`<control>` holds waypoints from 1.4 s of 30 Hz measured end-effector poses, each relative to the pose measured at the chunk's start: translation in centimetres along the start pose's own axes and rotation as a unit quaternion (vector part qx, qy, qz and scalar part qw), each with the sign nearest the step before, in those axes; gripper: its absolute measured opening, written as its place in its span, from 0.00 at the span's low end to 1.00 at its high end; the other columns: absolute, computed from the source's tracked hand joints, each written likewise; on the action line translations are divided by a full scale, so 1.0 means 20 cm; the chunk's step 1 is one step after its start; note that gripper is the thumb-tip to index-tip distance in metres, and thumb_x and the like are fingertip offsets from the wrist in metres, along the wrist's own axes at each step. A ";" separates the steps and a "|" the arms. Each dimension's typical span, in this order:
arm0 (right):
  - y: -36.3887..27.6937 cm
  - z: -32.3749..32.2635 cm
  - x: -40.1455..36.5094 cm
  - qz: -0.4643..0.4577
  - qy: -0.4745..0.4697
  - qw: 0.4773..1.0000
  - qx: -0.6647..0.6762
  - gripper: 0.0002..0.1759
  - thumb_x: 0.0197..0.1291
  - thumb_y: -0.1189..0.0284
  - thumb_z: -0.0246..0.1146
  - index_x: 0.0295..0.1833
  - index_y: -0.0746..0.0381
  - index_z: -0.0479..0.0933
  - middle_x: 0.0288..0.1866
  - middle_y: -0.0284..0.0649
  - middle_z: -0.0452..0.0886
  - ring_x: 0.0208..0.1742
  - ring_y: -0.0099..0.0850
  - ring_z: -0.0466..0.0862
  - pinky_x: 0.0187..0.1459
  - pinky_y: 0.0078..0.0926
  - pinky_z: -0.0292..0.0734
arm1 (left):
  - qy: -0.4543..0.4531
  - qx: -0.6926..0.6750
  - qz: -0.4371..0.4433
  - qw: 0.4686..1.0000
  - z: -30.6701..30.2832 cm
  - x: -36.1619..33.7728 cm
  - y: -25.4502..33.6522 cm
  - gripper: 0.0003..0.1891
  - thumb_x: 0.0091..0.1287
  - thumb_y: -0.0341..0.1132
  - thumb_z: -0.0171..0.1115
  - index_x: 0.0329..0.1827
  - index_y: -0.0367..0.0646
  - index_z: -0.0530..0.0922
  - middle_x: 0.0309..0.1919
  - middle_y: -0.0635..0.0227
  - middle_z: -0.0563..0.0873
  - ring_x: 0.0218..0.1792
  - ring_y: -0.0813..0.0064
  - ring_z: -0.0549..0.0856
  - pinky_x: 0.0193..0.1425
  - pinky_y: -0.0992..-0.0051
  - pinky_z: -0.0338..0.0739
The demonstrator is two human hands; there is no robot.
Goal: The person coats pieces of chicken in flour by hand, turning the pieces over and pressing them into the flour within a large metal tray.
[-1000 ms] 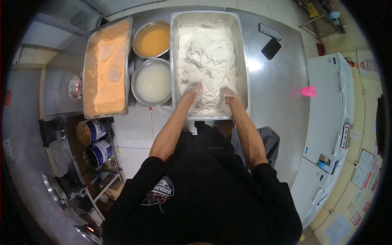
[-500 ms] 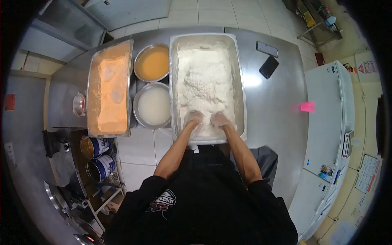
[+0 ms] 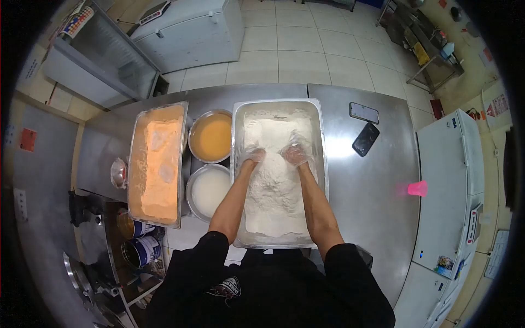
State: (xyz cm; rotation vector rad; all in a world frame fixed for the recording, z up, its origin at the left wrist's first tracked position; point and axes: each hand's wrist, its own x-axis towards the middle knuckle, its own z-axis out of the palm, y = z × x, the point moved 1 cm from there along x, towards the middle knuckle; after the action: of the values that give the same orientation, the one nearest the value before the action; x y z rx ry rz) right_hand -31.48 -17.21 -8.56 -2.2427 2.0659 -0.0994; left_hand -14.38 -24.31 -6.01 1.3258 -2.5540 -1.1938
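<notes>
A deep metal tray [image 3: 324, 164] of white flour [image 3: 273, 183] lies in front of me, the flour heaped along its middle. My left hand [image 3: 254, 153], in a thin clear plastic glove, touches the flour at the left of the heap. On the heap's other side, my gloved right hand [image 3: 295, 153] presses into the flour. The fingers of both hands are partly buried and turned down, so their grip is hidden.
To the left stand a bowl of orange liquid [image 3: 213, 136], a bowl of whitish liquid [image 3: 209, 191] and a tray of orange powder [image 3: 158, 186]. A small metal bowl [image 3: 118, 173] sits farther left. Two phones [image 3: 365, 139] lie at right, near a pink cup [image 3: 418, 188].
Both hands have moved from the near end of the tray to its far half. The flour heap now lies closer to me, between my forearms. The camera view has tilted upward.
</notes>
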 end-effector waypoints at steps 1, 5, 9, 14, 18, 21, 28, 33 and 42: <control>-0.01 -0.03 0.00 -0.027 -0.028 0.999 0.023 0.15 0.40 0.62 0.47 0.29 0.61 0.70 0.29 0.40 0.71 0.33 0.31 0.71 0.40 0.30 0.62 | -0.017 -0.036 -0.047 0.998 -0.03 -0.05 0.06 0.11 0.48 0.34 0.40 0.28 0.40 0.71 0.26 0.67 0.72 0.31 0.74 0.71 0.35 0.75 0.64; 0.02 -0.12 0.00 -0.083 -0.135 0.981 0.115 0.18 0.39 0.58 0.48 0.30 0.59 0.71 0.32 0.40 0.71 0.34 0.30 0.71 0.39 0.28 0.62 | -0.058 -0.086 -0.086 0.991 -0.07 -0.15 0.13 0.12 0.49 0.36 0.40 0.26 0.40 0.72 0.23 0.73 0.74 0.28 0.77 0.72 0.32 0.77 0.65; 0.18 -0.22 0.19 -0.043 -0.199 0.979 0.022 0.21 0.37 0.54 0.49 0.32 0.58 0.72 0.36 0.39 0.71 0.36 0.30 0.71 0.38 0.25 0.63 | 0.007 0.080 0.001 0.997 -0.24 -0.10 0.16 0.12 0.48 0.36 0.40 0.20 0.40 0.72 0.22 0.67 0.75 0.26 0.72 0.73 0.28 0.73 0.66; -0.03 0.08 0.42 -0.110 -0.040 0.993 -0.007 0.17 0.41 0.58 0.47 0.29 0.60 0.72 0.29 0.39 0.72 0.32 0.30 0.71 0.37 0.25 0.64 | -0.108 0.383 0.046 0.916 -0.33 0.30 0.13 0.16 0.47 0.39 0.38 0.29 0.39 0.71 0.30 0.59 0.75 0.31 0.64 0.73 0.35 0.71 0.65; -0.12 0.11 0.33 -0.244 -0.027 0.968 0.058 0.15 0.45 0.62 0.45 0.27 0.61 0.71 0.23 0.38 0.72 0.29 0.30 0.72 0.36 0.25 0.64 | 0.155 0.207 0.116 0.959 -0.02 0.33 -0.19 0.13 0.44 0.39 0.44 0.23 0.38 0.72 0.26 0.63 0.76 0.27 0.68 0.74 0.32 0.71 0.67; -0.02 0.20 0.08 -0.064 -0.021 0.941 0.331 0.13 0.44 0.63 0.45 0.24 0.60 0.70 0.22 0.38 0.72 0.26 0.29 0.71 0.30 0.24 0.65 | -0.005 0.263 0.139 0.955 0.13 0.15 -0.19 0.10 0.42 0.35 0.44 0.17 0.37 0.72 0.20 0.61 0.75 0.22 0.68 0.74 0.26 0.70 0.66; 0.07 0.44 -0.48 0.152 0.016 0.880 0.450 0.12 0.45 0.64 0.45 0.23 0.61 0.68 0.22 0.40 0.71 0.24 0.28 0.71 0.26 0.26 0.66 | -0.070 0.215 0.056 0.972 0.35 -0.28 -0.27 0.11 0.43 0.35 0.43 0.19 0.38 0.71 0.20 0.61 0.75 0.23 0.69 0.74 0.27 0.70 0.66; 0.00 0.32 -0.52 0.147 0.000 0.896 0.419 0.12 0.45 0.64 0.45 0.26 0.61 0.69 0.25 0.42 0.71 0.28 0.30 0.70 0.29 0.26 0.66 | -0.057 -0.018 -0.099 0.993 0.50 -0.32 -0.23 0.11 0.45 0.35 0.41 0.19 0.39 0.71 0.21 0.62 0.75 0.24 0.69 0.73 0.28 0.70 0.65; 0.13 -0.25 -0.36 0.018 0.042 0.998 0.043 0.14 0.45 0.63 0.46 0.32 0.61 0.69 0.30 0.45 0.71 0.34 0.33 0.70 0.34 0.27 0.65 | -0.064 -0.090 0.008 0.994 0.12 -0.24 -0.06 0.11 0.47 0.36 0.39 0.21 0.40 0.70 0.21 0.63 0.75 0.25 0.70 0.72 0.30 0.70 0.64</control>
State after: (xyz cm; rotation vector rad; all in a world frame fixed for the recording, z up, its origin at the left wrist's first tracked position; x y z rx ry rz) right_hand -35.16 -10.43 -3.78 -2.1854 2.0999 -0.2804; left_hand -11.35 -19.88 -6.97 1.2261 -2.4610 -1.5115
